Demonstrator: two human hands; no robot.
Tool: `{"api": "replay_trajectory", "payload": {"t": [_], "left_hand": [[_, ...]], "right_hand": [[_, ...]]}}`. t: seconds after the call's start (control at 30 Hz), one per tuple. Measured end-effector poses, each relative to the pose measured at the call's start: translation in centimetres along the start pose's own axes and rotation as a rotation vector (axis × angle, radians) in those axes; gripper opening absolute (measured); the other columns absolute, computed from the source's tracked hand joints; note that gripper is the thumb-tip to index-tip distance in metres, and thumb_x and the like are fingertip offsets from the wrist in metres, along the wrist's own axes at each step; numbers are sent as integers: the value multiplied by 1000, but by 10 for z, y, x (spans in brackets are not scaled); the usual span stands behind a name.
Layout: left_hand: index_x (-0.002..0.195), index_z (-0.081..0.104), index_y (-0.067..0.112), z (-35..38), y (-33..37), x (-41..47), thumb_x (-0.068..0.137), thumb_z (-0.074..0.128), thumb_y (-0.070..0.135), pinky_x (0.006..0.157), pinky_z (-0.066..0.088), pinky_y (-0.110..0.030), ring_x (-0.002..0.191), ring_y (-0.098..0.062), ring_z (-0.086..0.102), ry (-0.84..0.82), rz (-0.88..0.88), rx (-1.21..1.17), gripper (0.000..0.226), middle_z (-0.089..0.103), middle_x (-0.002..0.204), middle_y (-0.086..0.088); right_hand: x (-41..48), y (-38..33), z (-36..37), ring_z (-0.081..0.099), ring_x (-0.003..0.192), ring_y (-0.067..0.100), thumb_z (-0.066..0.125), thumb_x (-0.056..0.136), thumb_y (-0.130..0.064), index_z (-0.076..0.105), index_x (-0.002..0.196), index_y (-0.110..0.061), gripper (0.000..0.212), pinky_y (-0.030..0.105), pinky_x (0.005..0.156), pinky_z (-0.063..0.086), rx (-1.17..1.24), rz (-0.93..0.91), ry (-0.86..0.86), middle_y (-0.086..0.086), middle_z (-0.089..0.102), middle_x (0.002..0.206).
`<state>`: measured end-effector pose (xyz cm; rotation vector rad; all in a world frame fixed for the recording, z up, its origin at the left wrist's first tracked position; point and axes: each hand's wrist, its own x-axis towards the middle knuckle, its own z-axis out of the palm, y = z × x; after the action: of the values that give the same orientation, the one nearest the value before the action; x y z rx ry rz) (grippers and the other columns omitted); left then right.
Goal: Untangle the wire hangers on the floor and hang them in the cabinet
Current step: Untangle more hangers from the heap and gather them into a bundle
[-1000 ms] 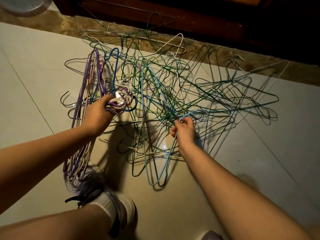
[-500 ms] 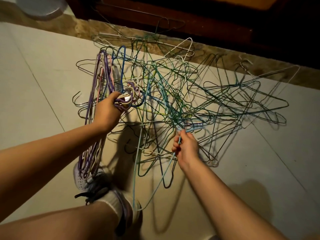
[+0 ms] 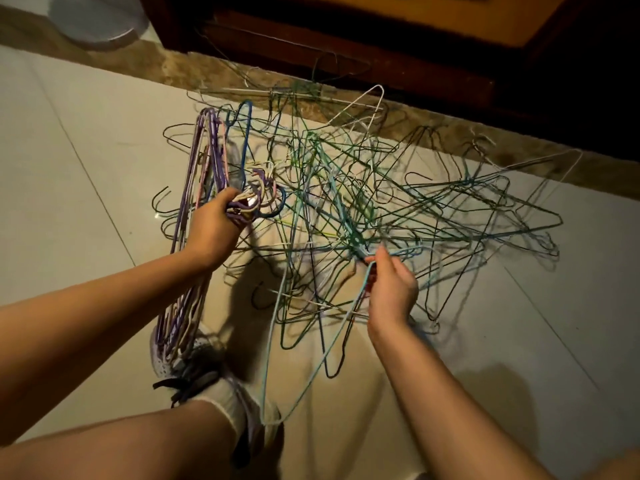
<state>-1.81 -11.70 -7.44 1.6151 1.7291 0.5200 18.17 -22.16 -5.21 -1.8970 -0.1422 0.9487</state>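
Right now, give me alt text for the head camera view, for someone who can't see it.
A person's left hand grips a bundle of purple and white hangers by the hooks while the right hand pinches a light blue hanger at the edge of a tangled pile of wire hangers. The pile lies on a pale tiled floor before a dark wooden cabinet.

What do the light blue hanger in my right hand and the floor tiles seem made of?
Light blue hanger: thin metal wire, probably paint or plastic coated; slender yet holding its bent triangular shape. Floor tiles: likely glazed ceramic or polished stone; pale, smooth, straight grout lines, faint sheen.
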Motion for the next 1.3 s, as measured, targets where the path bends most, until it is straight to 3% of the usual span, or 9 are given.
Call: {"api": "replay_trajectory", "payload": {"t": [0.13,0.37,0.53,0.7,0.77,0.9,1.1,1.2,1.3], "left_hand": [[109,61,17,1,1,2,88,62,13,65,40,-26,85,-15,54,17,-19,-22,21,59,92,3],[115,60,15,-2,9,4,88,63,16,75,41,-26,91,-17,55,47,-36,-95,27,58,95,3],[120,57,18,-24,23,1,87,62,24,84,50,-39,96,-24,60,49,-42,-118,33,63,102,-3],[122,56,17,-49,48,-3,90,60,15,74,42,-14,98,-13,57,68,-33,-204,33,59,107,4],[122,57,17,-54,58,-7,88,61,15,79,43,-19,100,-14,56,65,-18,-214,34,60,111,1],[120,58,15,-56,73,-14,87,62,14,84,46,-30,102,-19,57,58,5,-232,33,62,112,-4],[122,57,18,-49,77,-17,86,62,17,97,45,-43,109,-22,56,-1,-2,-281,36,61,118,-4],[112,60,19,-41,71,-17,86,62,17,87,47,-38,101,-23,59,-9,-16,-293,27,63,114,-6],[99,56,27,-35,63,-17,86,62,16,76,47,-38,78,-16,53,-12,-32,-317,18,62,99,-3]], "right_hand": [[5,-22,-2,45,57,12,57,90,-25,60,58,-18,34,26,56,36,20,-111,-4,-4,53,56],[-4,-40,0,42,45,2,54,92,-21,58,65,-12,28,12,41,32,195,-69,2,-8,54,53],[-13,-48,0,42,42,2,55,92,-19,58,62,-13,31,14,42,33,245,-124,4,-8,53,50],[-17,-63,-2,50,51,2,55,93,-23,61,67,-18,27,13,46,39,251,-161,-34,-3,60,66],[-13,-71,0,52,49,2,53,93,-20,63,70,-18,26,13,44,40,293,-148,-60,-2,63,66],[11,-79,-3,54,41,7,50,92,-13,58,68,-10,26,19,45,45,401,-29,-47,4,62,58],[41,-40,-8,41,25,3,41,100,-16,46,76,-11,25,11,30,32,153,146,-85,5,57,54],[47,-22,-10,24,21,0,35,101,-13,47,77,-15,27,8,27,15,209,320,-96,5,48,64],[50,-9,-7,20,22,0,35,101,-17,49,76,-16,29,9,29,12,202,345,-62,2,42,62]]}}
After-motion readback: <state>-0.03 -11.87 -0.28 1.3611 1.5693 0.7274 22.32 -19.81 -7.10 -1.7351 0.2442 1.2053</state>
